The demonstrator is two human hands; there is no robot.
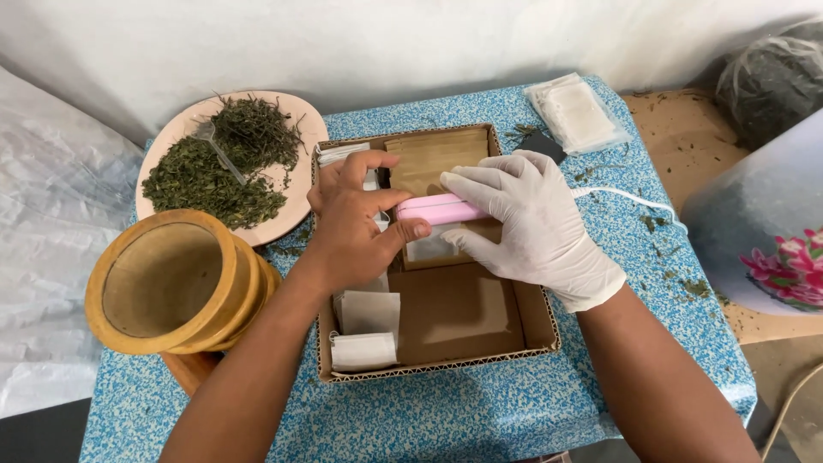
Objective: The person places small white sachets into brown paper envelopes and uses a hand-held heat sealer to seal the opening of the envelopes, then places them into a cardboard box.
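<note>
I log one square table with a blue-and-white speckled top point(480, 411). On it sits one shallow brown cardboard tray point(459, 321). At the left I count one stack of round wooden sieve rings point(167, 283); the number of rings is hard to make out, and its lower part is hidden by my left forearm. Behind it lies one round pink plate point(296, 201) bearing two heaps of dried green herb point(219, 167) and one clear plastic scoop point(210, 137). One clear packet of white sachets point(576, 113) lies at the table's far right corner. In the tray I count two loose white paper sachets point(367, 330) at the near left; further ones behind my hands are mostly covered. One stack of tan paper pouches point(429, 154) fills the tray's far end.

The one small pink oblong plastic sealer point(439, 208) sits over the tray's middle, between both hands; only its left half shows. A white cord point(639, 201) trails off right, cut off by a flowered bag.

My bare left hand point(356, 223) pinches the sealer's left end. My white-gloved right hand point(527, 219) grips it from above.
</note>
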